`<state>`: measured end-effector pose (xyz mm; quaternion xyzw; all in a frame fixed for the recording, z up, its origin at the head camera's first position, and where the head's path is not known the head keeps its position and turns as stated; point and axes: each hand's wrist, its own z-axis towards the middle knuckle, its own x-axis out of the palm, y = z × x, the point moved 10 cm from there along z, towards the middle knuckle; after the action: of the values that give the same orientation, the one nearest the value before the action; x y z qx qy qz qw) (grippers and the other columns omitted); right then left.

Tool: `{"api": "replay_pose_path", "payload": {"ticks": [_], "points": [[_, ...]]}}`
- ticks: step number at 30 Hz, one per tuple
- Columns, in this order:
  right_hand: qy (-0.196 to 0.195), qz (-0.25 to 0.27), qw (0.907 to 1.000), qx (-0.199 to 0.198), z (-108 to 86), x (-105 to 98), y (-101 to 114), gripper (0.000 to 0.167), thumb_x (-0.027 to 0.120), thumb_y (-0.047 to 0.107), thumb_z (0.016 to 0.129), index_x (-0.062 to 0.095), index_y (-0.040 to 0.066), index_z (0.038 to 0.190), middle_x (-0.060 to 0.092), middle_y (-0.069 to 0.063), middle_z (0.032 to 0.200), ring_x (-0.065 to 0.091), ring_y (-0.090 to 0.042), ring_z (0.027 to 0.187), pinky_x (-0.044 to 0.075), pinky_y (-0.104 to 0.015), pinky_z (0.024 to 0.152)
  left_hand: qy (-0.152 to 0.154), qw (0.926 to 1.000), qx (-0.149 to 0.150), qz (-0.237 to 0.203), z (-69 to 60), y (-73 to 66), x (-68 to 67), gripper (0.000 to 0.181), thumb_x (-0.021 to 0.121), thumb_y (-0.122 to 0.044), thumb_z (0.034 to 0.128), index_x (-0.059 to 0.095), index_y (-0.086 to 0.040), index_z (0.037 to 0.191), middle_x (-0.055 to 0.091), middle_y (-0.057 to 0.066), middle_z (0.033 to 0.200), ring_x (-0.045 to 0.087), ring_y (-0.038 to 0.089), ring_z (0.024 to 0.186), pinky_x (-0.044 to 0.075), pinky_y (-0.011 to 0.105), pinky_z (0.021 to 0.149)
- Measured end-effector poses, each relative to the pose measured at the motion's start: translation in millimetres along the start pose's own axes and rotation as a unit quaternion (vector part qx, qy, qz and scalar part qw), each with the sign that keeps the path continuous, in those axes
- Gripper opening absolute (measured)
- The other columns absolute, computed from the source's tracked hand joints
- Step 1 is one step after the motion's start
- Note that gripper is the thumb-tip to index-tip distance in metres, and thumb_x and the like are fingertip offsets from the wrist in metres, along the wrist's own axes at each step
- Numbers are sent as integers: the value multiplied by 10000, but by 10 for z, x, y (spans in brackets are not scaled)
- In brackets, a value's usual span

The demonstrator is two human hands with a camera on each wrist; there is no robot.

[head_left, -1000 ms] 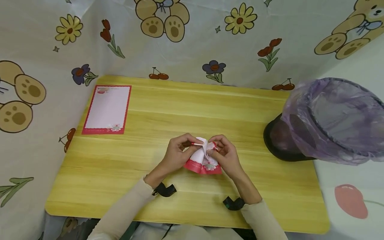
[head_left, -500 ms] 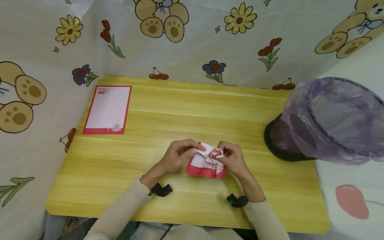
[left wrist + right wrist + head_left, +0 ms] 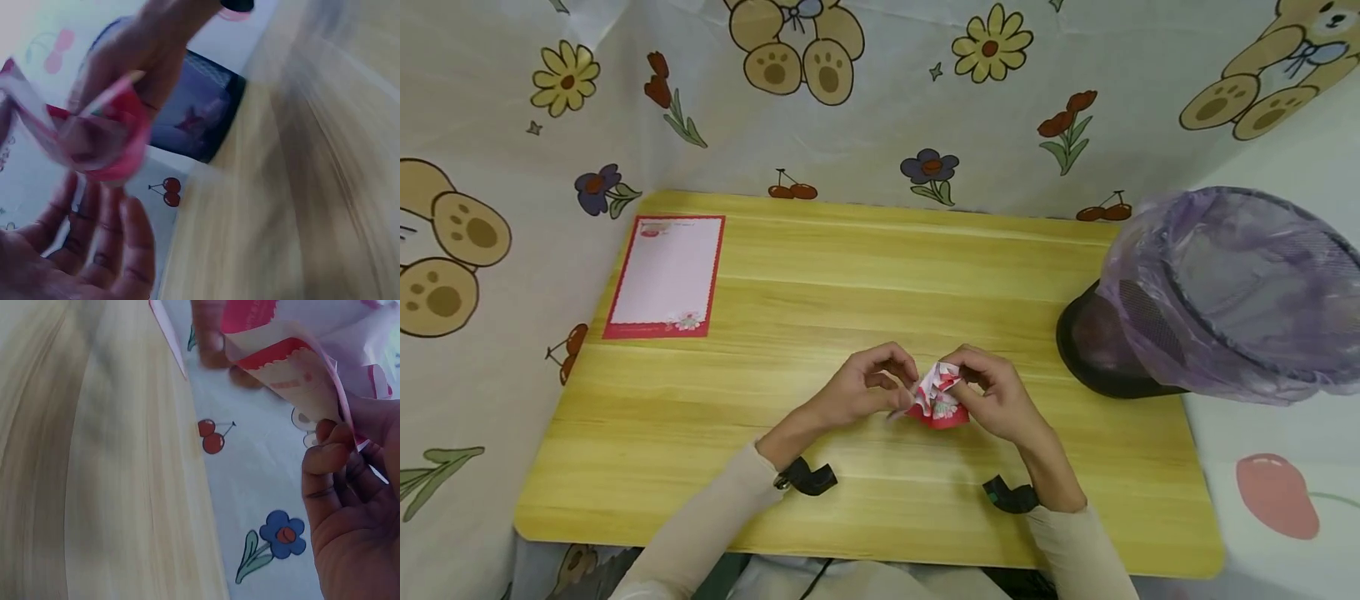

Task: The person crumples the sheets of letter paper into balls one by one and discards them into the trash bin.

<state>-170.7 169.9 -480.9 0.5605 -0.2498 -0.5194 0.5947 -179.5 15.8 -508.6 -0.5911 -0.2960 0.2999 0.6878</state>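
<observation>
A crumpled red-and-white paper [image 3: 942, 398] is bunched up between the two hands, above the table's near middle. My right hand [image 3: 1003, 398] pinches its right side between thumb and curled fingers, seen closely in the right wrist view, where the paper [image 3: 300, 372] folds over on itself. At the paper's left edge is my left hand [image 3: 867, 385]; in the left wrist view its fingers [image 3: 103, 244] are extended, loosely bent and blurred just beneath the paper [image 3: 94, 140]. Whether the left thumb touches the paper is hard to tell.
A flat sheet with a red border [image 3: 664, 279] lies at the table's back left. On the right stands a mesh bin lined with a purple bag [image 3: 1247, 292], its dark base [image 3: 1105, 358] over the table's right edge. A patterned cloth [image 3: 850, 142] hangs behind the table.
The paper has been crumpled smaller and now sits more to the right. My right hand has moved right with it, and the left fingers have loosened from their pinch on it.
</observation>
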Motion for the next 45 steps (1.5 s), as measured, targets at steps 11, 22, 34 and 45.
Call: {"api": "replay_pose_path", "payload": {"ticks": [11, 22, 34, 45], "points": [[-269, -77, 9996, 101, 53, 122, 32, 275, 679, -160, 938, 724, 57, 1100, 712, -86, 927, 610, -71, 770, 556, -212, 681, -594, 9865, 119, 1522, -31, -13, 9, 139, 781, -172, 1005, 734, -144, 1133, 771, 14, 1008, 694, 65, 799, 585, 252, 724], [558, 1132, 9883, 857, -9, 218, -136, 153, 563, 32, 1095, 640, -20, 1217, 702, -1, 1118, 686, -118, 944, 582, -265, 806, -545, 9690, 666, 2314, -40, -168, -31, 59, 738, -163, 1036, 776, -201, 1060, 711, -56, 888, 494, 38, 683, 417, 195, 618], [171, 314, 9988, 337, 4, 229, -95, 140, 681, -67, 1001, 712, 61, 1046, 679, 8, 874, 588, -51, 711, 511, -238, 610, -598, 9658, 737, 2413, -51, -218, 10, 161, 653, -47, 1031, 743, -169, 976, 662, -39, 811, 517, 25, 673, 434, 264, 557], [147, -157, 9998, -18, 48, 233, -25, 228, 654, -86, 998, 714, 133, 982, 677, -39, 823, 551, -29, 712, 475, -215, 598, -8, 9840, 196, 1770, -61, -115, 9, 203, 541, -142, 1084, 741, -139, 1115, 738, 20, 913, 645, 104, 739, 544, 243, 670]]}}
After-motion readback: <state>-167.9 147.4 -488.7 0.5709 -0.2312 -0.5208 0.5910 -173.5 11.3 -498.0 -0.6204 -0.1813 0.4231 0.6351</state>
